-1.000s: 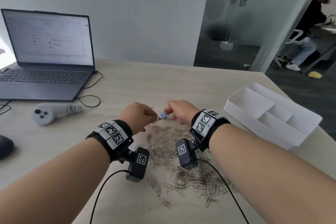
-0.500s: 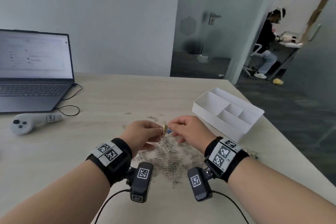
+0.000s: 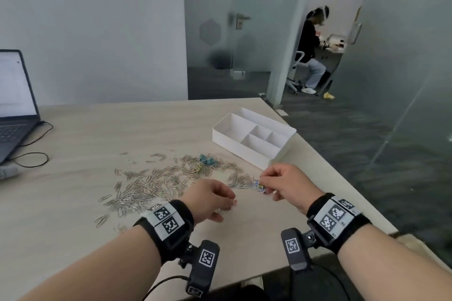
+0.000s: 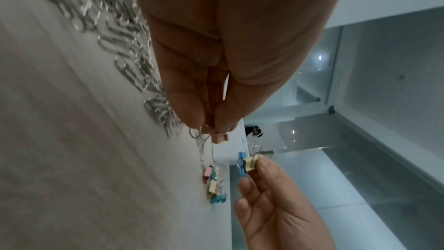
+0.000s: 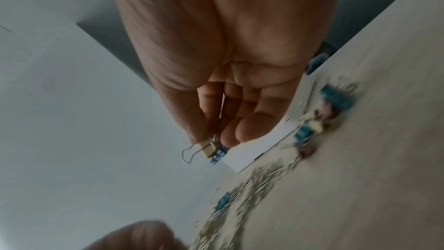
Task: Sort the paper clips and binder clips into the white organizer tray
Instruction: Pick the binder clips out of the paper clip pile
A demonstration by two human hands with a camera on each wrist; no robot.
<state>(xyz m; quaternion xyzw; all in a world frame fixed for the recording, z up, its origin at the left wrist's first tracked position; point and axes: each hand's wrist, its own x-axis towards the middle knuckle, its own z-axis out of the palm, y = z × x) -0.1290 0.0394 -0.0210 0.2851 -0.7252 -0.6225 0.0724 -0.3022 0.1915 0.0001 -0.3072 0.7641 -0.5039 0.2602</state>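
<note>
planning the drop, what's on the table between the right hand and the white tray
In the head view, only bare table lies between the right hand and the white tray; the paper clips lie off to the left.

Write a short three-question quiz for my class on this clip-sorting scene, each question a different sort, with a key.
1. True or false: the white organizer tray already holds clips.
2. The left hand pinches a binder clip of which colour? A pink, B green, C black.
3. Fill in: the right hand holds a yellow binder clip and a ____ one.

Key: 1 false, as far as the head view shows, its compartments look empty; 2 A, the pink binder clip; 3 blue, the blue binder clip.
</note>
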